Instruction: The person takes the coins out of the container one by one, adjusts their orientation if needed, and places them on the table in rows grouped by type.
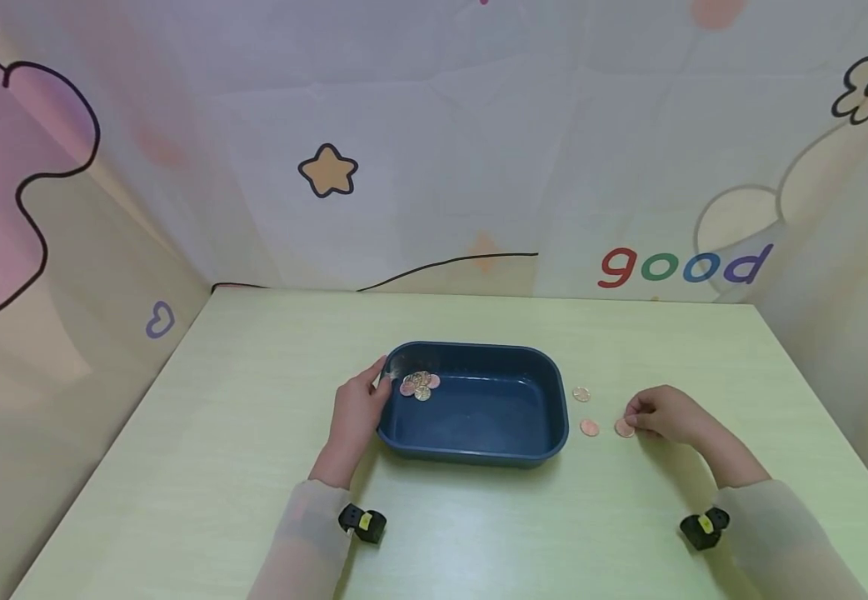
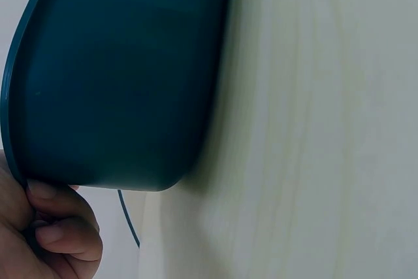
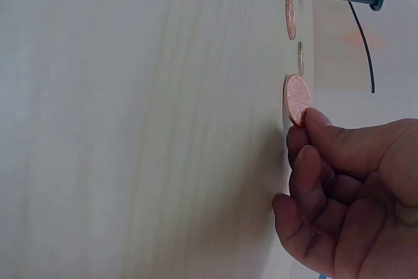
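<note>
A dark blue rectangular plastic basin (image 1: 471, 457) stands on the table, with several copper- and gold-coloured coins (image 1: 421, 385) gathered at its left end. My left hand (image 1: 359, 408) grips the basin's left rim; in the left wrist view its curled fingers (image 2: 68, 227) lie against the basin's end wall (image 2: 117, 161). Right of the basin, my right hand (image 1: 666, 414) pinches a copper-coloured coin (image 3: 298, 99) between thumb and forefinger, tilted up at the table surface. Between that hand and the basin lie a copper-coloured coin (image 1: 589, 427) and a paler coin (image 1: 581, 394).
The pale wood-grain table (image 1: 179, 500) reaches back to a printed cloth (image 1: 434, 167) with a star and the word "good". More cloth hangs along both sides. Each wrist wears a small black camera (image 1: 362, 523).
</note>
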A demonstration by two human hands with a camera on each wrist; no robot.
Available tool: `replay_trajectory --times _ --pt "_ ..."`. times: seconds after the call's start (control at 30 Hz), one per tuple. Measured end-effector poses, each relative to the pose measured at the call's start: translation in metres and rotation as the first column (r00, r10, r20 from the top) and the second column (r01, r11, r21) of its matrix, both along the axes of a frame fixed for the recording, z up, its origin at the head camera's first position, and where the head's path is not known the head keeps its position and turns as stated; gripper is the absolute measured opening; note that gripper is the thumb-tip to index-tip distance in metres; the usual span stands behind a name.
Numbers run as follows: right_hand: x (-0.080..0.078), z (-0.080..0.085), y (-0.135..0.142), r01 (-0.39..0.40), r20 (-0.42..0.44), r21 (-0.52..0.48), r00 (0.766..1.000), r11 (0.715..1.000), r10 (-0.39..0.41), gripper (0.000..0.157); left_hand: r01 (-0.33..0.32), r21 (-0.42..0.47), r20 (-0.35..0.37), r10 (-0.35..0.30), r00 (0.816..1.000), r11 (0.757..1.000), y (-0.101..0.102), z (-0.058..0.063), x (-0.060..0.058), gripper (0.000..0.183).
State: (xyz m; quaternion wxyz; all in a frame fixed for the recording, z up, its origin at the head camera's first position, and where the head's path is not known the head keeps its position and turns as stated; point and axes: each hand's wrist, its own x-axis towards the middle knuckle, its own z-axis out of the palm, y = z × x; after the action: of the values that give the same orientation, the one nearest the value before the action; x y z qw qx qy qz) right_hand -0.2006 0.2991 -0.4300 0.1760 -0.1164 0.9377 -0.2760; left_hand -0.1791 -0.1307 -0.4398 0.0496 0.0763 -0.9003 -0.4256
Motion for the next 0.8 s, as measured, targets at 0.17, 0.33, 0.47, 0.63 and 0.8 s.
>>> replay_trajectory --times 0.17,0.33,0.47,0.63,0.8 --pt "-0.0015 -0.0018 0.0017 -0.005 -0.006 0.013 1.0 1.0 0.005 0.013 0.0 0.008 0.0 0.0 1.0 1.0 0.0 0.0016 0.0003 0.044" --pt "-0.0026 -0.0039 0.0026 -0.014 -0.023 0.034 1.0 0.999 0.015 0.013 0.002 0.012 0.006 -0.002 1.0 1.0 0.0003 0.0027 0.0005 0.044" --pt "-0.0035 -0.0027 0.0005 -0.019 -0.042 0.069 0.999 0.997 0.022 0.012 0.001 0.016 0.008 -0.001 1.0 1.0 0.0002 0.0023 0.0004 0.044" --pt "-0.0036 -0.0027 -0.002 -0.027 -0.059 0.096 0.998 0.995 0.033 0.012 -0.003 0.021 0.006 0.003 1.0 1.0 -0.0005 0.0012 0.0004 0.045" --pt "-0.0026 -0.0026 -0.0027 -0.022 -0.058 0.096 0.998 0.995 0.028 0.012 -0.002 0.022 0.007 0.002 1.0 1.0 -0.0006 -0.0004 0.0003 0.044"
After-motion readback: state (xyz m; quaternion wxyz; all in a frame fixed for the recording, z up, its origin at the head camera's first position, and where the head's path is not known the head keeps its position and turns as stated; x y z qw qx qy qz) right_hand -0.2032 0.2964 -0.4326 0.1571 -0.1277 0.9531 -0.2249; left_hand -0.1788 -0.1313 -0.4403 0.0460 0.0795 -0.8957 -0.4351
